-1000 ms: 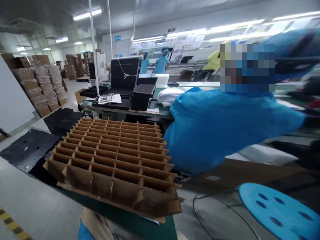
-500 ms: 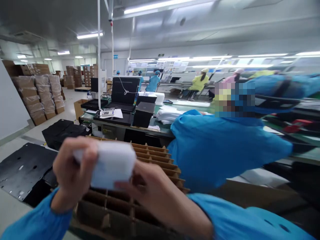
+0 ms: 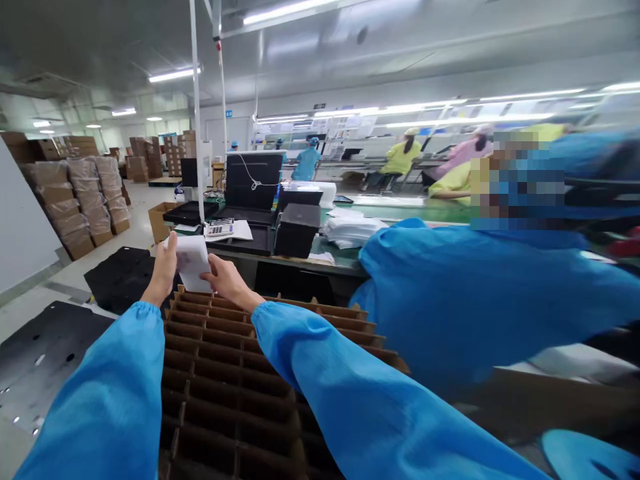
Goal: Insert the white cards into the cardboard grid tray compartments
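Observation:
Both my arms reach out to the far left corner of a brown cardboard divider grid (image 3: 215, 373). A white, flat, wrapped packet (image 3: 192, 261) stands upright over that corner, held between my hands. My left hand (image 3: 164, 270) grips its left edge, thumb on top. On the right edge, my right hand (image 3: 226, 279) pinches the packet with fingers and thumb. What the wrapping contains is hidden. The grid's slots that show look dark inside, and its lower right part is covered by my right sleeve.
A co-worker in a blue gown (image 3: 450, 313) stands close on the right. Behind the grid is a green bench with a calculator (image 3: 220, 229), a black box (image 3: 297, 230) and stacked white sheets (image 3: 353, 229). Black panels (image 3: 53, 360) lie at left; wrapped cartons (image 3: 75, 197) stand farther back.
My hands have moved away from me with the white packet, from near the camera to the grid's far left corner. The co-worker has shifted to the right in view.

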A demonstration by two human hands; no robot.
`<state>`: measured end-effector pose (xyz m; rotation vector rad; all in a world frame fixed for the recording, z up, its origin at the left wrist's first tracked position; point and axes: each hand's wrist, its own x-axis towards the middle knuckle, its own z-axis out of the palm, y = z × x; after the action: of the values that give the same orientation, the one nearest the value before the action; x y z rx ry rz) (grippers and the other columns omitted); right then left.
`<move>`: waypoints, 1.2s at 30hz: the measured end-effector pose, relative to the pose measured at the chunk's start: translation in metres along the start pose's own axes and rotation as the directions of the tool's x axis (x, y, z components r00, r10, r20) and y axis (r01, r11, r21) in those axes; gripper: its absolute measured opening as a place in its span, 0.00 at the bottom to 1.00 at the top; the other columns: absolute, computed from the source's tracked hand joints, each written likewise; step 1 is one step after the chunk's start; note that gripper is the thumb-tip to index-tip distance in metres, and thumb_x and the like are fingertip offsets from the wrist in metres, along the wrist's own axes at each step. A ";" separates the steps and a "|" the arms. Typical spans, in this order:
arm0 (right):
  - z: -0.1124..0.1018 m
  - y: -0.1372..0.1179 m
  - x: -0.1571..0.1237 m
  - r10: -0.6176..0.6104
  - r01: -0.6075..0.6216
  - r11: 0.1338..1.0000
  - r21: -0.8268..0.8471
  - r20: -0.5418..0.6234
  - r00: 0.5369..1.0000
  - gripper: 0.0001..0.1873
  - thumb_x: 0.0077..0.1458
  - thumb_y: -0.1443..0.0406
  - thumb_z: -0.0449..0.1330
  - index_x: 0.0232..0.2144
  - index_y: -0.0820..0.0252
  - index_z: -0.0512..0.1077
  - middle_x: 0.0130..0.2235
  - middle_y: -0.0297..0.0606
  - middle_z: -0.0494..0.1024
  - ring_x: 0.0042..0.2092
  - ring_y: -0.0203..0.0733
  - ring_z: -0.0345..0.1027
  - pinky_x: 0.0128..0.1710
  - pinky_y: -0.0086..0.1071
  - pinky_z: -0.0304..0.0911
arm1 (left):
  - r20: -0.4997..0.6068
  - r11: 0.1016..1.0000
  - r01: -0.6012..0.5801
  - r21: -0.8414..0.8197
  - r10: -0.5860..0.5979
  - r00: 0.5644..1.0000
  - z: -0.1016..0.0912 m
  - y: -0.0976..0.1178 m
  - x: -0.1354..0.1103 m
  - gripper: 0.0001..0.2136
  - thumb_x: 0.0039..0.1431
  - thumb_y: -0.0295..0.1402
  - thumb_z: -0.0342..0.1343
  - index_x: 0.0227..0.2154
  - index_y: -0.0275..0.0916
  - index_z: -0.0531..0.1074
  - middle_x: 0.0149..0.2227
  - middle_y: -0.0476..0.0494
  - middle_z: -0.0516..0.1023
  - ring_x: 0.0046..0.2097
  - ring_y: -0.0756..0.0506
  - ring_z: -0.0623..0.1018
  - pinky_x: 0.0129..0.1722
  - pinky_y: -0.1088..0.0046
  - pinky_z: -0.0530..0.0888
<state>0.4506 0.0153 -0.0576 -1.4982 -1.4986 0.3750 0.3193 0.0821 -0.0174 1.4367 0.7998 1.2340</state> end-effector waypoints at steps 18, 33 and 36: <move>0.022 0.016 0.004 -0.003 0.003 1.000 0.010 0.086 0.996 0.06 0.52 0.68 0.58 0.28 0.56 0.62 0.22 0.23 0.66 0.23 0.33 0.63 0.27 0.26 0.57 | -0.043 0.959 0.011 0.284 0.002 0.999 -0.019 -0.018 0.020 0.18 0.55 0.49 0.50 0.31 0.37 0.68 0.27 0.48 0.69 0.31 0.48 0.69 0.33 0.74 0.68; 0.026 0.024 -0.012 -0.082 0.065 0.976 -0.207 -0.075 0.994 0.26 0.49 0.68 0.62 0.52 0.62 0.66 0.40 0.41 0.77 0.38 0.43 0.68 0.39 0.33 0.62 | 0.019 0.732 0.022 0.681 -0.048 0.999 -0.007 -0.042 -0.002 0.13 0.64 0.38 0.45 0.38 0.35 0.70 0.37 0.42 0.75 0.42 0.45 0.75 0.48 0.63 0.69; 0.024 0.021 -0.012 -0.186 0.171 0.977 -0.130 -0.114 0.976 0.23 0.54 0.66 0.59 0.53 0.56 0.66 0.47 0.39 0.77 0.41 0.40 0.71 0.43 0.32 0.65 | 0.039 0.691 0.023 0.723 -0.074 0.996 -0.004 -0.048 -0.004 0.14 0.64 0.40 0.46 0.39 0.34 0.70 0.38 0.43 0.75 0.42 0.46 0.74 0.47 0.62 0.71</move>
<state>0.4422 0.0181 -0.0905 -1.4372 -1.5631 0.0830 0.3204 0.0911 -0.0654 2.0556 1.3695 0.8335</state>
